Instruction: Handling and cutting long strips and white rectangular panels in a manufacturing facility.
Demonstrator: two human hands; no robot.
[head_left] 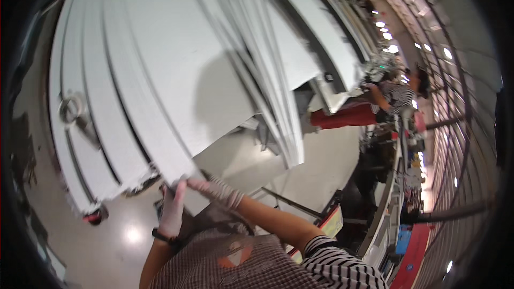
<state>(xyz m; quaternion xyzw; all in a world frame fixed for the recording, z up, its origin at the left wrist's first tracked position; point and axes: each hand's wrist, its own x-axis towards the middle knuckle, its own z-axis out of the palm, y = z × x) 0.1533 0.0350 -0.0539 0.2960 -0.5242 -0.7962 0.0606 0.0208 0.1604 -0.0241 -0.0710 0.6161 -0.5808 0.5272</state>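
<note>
Long white strips (pixel 155 123) run away from me across a large white work surface (pixel 176 59). At the near end of one strip are both my hands, in pale gloves. My left hand (pixel 172 213), with a dark band at the wrist, is closed on the strip's left edge, fingers pointing up. My right hand (pixel 218 191) reaches across from the right and is closed on the same end, close to the left fingertips. Motion blur and the strip hide parts of the fingers.
A ring-shaped roll (pixel 70 110) lies on the strips at left. More long white profiles (pixel 267 69) lie loosely across the right. A red-ended object (pixel 94 217) sits at the near left corner. Another person (pixel 399 99) in stripes stands at the far right beside machinery.
</note>
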